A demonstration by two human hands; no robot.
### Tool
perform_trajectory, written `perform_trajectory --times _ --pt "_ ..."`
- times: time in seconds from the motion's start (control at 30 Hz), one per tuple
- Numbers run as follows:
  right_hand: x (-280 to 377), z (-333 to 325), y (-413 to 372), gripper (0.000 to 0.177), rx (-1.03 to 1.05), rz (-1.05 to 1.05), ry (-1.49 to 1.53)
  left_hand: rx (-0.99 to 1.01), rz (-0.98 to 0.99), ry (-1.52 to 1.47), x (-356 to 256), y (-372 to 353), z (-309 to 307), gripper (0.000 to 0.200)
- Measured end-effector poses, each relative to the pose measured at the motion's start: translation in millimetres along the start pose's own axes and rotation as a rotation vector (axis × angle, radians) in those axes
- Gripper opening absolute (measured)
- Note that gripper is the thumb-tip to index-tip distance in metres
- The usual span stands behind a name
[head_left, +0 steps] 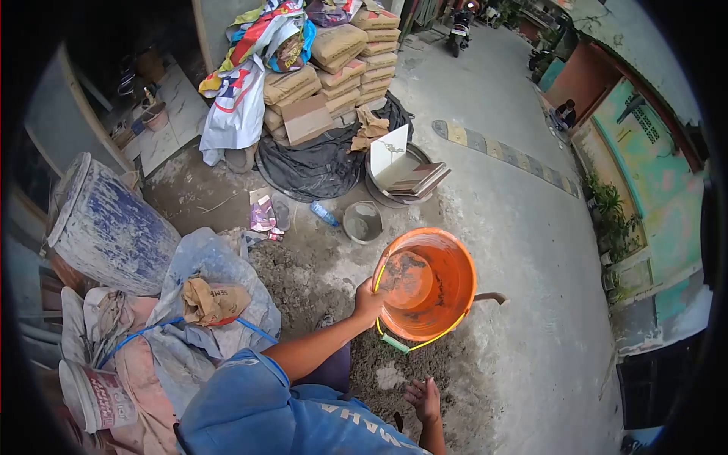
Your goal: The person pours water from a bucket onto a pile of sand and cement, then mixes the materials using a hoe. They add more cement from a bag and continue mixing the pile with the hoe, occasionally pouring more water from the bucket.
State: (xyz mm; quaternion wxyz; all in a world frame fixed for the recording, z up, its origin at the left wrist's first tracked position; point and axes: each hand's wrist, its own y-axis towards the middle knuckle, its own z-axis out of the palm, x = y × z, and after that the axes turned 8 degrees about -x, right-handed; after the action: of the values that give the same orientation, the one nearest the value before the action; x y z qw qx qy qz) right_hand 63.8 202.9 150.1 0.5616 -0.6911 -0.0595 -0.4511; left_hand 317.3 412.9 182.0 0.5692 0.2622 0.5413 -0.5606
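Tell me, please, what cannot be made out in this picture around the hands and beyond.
All in the head view:
Orange bucket: its outer base is hidden, as the open mouth faces the camera.
Brown stick-like piece: one end is hidden behind the bucket.
Right hand: its forearm is cut off by the bottom edge.
Motorbike: too small for fine detail.

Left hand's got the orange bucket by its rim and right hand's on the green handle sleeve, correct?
Not quite: the head view shows the right hand apart from the green handle sleeve. The left hand does hold the orange bucket by its rim.
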Motion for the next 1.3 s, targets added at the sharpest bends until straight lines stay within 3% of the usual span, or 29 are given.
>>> perform_trajectory --times 0.03,0.1,0.13,0.2,0.27,0.33,0.37,0.4,0.43,0.47,0.57,0.63,0.7,0.8,0.87,0.97,1.07,1.1,1.13,1.17,1.23,1.27,1.3 --pt "32.2 52.8 2.3 0.07 0.052 0.024 -0.083 -0.079 0.053 -0.049 -9.3 15.5 -14.2 0.017" --pt "89.1 156.4 9.1 0.072 0.258 0.108 0.164 -0.168 0.021 -0.019 -39.3 42.4 -55.7 0.018" --pt "110.5 198.4 14.6 0.072 0.303 0.115 0.117 -0.158 -0.023 0.037 -60.1 55.8 -71.6 0.019" --pt "144.2 272.1 22.7 0.069 0.609 0.134 0.016 -0.226 -0.022 -0.127 -114.6 71.4 -101.4 0.019" --pt "156.3 336.3 33.5 0.064 0.732 0.199 -0.021 -0.3 0.042 -0.153 -146.7 84.3 -137.5 0.025" --pt "158.4 395.7 33.3 0.065 0.752 0.147 -0.248 -0.38 0.092 -0.199 -169.5 97.2 -172.1 0.028" --pt "164.5 428.7 15.3 0.05 0.733 0.168 -0.198 -0.416 0.132 -0.244 -171.7 103.9 -191.7 0.028" --pt "166.0 454.7 11.3 0.05 0.779 0.18 -0.24 -0.458 0.176 -0.292 -173.2 109.4 -210.4 0.029" --pt "165.0 481.2 8.6 0.045 0.817 0.179 -0.221 -0.547 0.237 -0.266 -187.1 110.7 -225.2 0.009" --pt "162.3 506.7 6.8 0.04 0.854 0.181 -0.202 -0.607 0.266 -0.281 -202.4 111.5 -243.4 0.009" --pt "162.4 585.6 19.0 0.035 1.054 0.236 -0.126 -0.519 0.41 0.089 -247.9 108.9 -305.0 0.023" --pt "168.6 638.5 15.8 0.033 1.17 0.314 -0.14 -0.7 0.452 0.163 -285.1 95.1 -348.3 0.026" --pt "194.3 700.7 -51.7 0.032 1.064 0.009 -0.28 -0.956 0.478 0.295 -309.1 83.9 -400.5 0.032" --pt "216.8 797.2 -106.5 0.032 1.184 -0.282 -0.384 -1.26 0.535 0.512 -339.0 68.3 -474.3 0.042" --pt "225.3 879.3 -129.5 0.029 1.307 -0.517 -0.512 -1.35 0.509 0.614 -354.7 67.9 -513.4 0.045" --pt "227.2 989.1 -223.4 0.022 1.468 -0.724 -0.47 -1.477 0.507 0.802 -368.5 90.5 -543.6 0.051" --pt "195.3 1129.2 -295.0 0.025 1.574 -1.129 -0.571 -1.519 0.401 0.832 -403.8 128.7 -565.1 0.065" --pt "177.0 1168.3 -321.6 0.029 1.535 -1.414 -0.521 -1.629 0.4 0.972 -418.4 145.0 -586.9 0.069" --pt "161.2 1196.1 -351.3 0.033 1.571 -1.493 -0.541 -1.733 0.384 1.114 -433.2 161.3 -608.7 0.072" --pt "145.8 1215.6 -376.4 0.043 1.659 -1.574 -0.473 -1.786 0.284 1.133 -452.5 175.5 -633.3 0.089" --pt "105.3 1257.8 -409.1 0.056 1.673 -1.685 -0.55 -1.908 0.229 1.168 -487.3 204.0 -676.7 0.097" --pt "88.2 1274.9 -419.0 0.056 1.708 -1.659 -0.555 -2.002 0.203 1.202 -498.8 219.3 -692.7 0.105" --pt "70.5 1286.3 -427.8 0.06 1.751 -1.702 -0.594 -1.976 0.152 1.153 -502.8 232.9 -706.1 0.11"
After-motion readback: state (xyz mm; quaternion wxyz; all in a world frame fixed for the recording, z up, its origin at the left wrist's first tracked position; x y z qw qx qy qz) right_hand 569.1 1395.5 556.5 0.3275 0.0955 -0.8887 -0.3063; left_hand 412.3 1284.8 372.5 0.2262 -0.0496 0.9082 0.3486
